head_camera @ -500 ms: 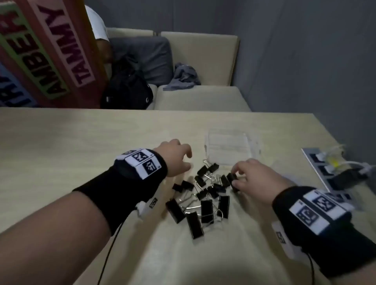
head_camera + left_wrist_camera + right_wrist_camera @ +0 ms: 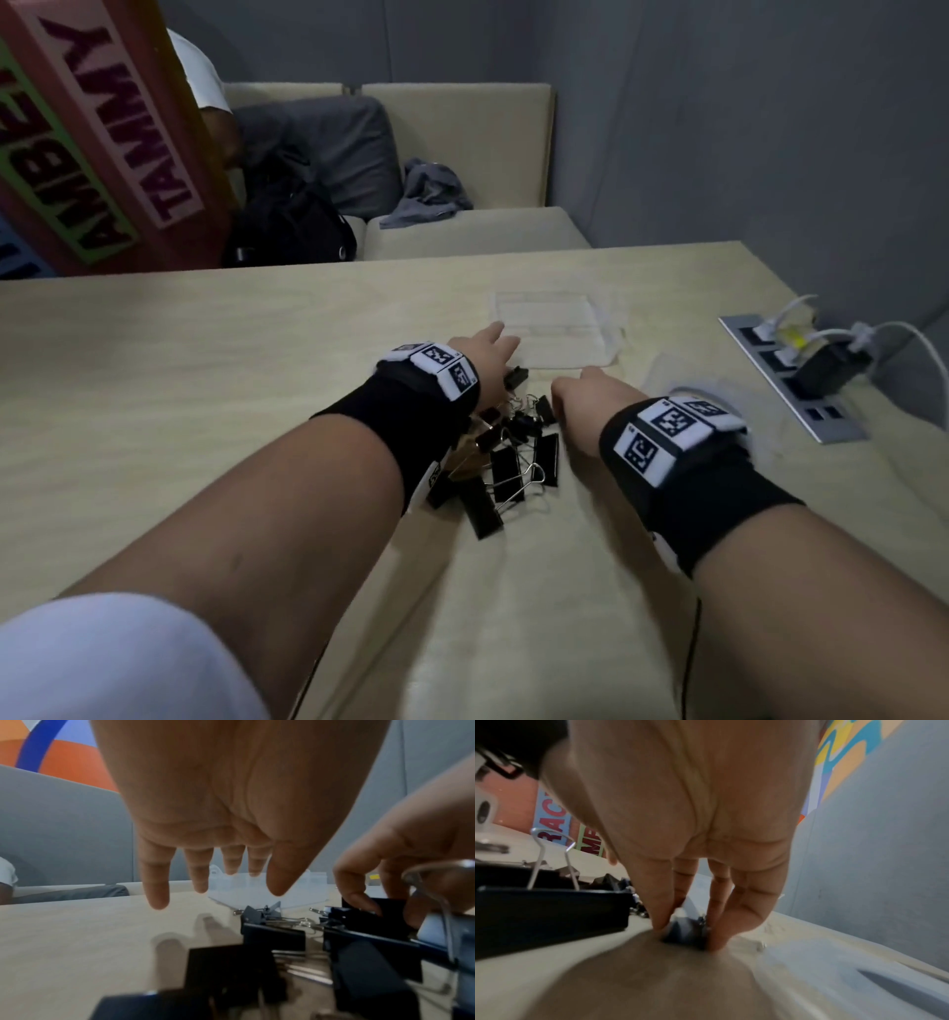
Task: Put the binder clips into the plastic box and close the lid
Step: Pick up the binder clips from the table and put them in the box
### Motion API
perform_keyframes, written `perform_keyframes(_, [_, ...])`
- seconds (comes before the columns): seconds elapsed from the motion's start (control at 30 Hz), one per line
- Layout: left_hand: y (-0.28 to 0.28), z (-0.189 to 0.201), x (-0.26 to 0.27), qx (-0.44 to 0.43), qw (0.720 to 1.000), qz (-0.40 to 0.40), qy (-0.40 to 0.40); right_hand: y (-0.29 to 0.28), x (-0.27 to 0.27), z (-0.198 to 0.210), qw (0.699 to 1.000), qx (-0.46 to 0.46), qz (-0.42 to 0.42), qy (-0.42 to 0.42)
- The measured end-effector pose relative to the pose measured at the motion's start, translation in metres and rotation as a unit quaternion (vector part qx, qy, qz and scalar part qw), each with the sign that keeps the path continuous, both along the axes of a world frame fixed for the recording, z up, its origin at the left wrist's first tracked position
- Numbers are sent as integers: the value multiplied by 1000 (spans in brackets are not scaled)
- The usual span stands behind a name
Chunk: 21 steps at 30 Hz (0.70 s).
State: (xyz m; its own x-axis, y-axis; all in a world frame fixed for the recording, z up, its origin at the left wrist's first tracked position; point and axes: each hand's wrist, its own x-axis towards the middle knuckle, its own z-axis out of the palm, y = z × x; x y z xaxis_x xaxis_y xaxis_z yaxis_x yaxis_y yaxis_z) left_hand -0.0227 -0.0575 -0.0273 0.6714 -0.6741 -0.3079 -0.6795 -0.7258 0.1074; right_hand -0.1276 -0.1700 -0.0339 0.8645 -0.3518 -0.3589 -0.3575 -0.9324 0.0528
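Note:
Several black binder clips (image 2: pixel 506 465) lie in a heap on the pale table, between my wrists. Beyond the heap sits the clear plastic box (image 2: pixel 557 329), which the left wrist view shows past my fingers (image 2: pixel 246 890). My left hand (image 2: pixel 488 354) hovers over the table with its fingers straight, pointing at the box's near left corner and holding nothing (image 2: pixel 264 874). My right hand (image 2: pixel 580 395) is at the heap's far right edge. There its thumb and fingers (image 2: pixel 687 923) pinch a small black clip (image 2: pixel 685 937) against the table. A larger clip (image 2: pixel 552 912) lies just left of it.
A piece of clear plastic (image 2: pixel 678 380) lies on the table under and beside my right wrist. A power strip (image 2: pixel 791 390) with a black charger and white cables runs along the right edge. Behind the table, a person and a black bag (image 2: pixel 292 226) are on a beige sofa.
My left hand has gone forward over the heap toward the box, its fingers now straightened. The right hand has shifted forward a little and still pinches a clip.

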Motion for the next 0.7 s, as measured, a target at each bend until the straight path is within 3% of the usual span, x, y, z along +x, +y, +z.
perform_keyframes(0.17, [6,10,-2,1,999,28,-42,-14,-2,11,998,26,-18,-45])
perform_keyframes(0.3, [18,17,-7,30,998,42,-43,-20,-11,25,980,71,-93,-162])
perform_keyframes(0.47, [24,24,-16,33,999,13,-28,-8,-8,35,943,124,-101,-292])
perform_keyframes(0.7, [42,20,-7,-34,998,45,-30,11,8,21,960,139,-40,-240])
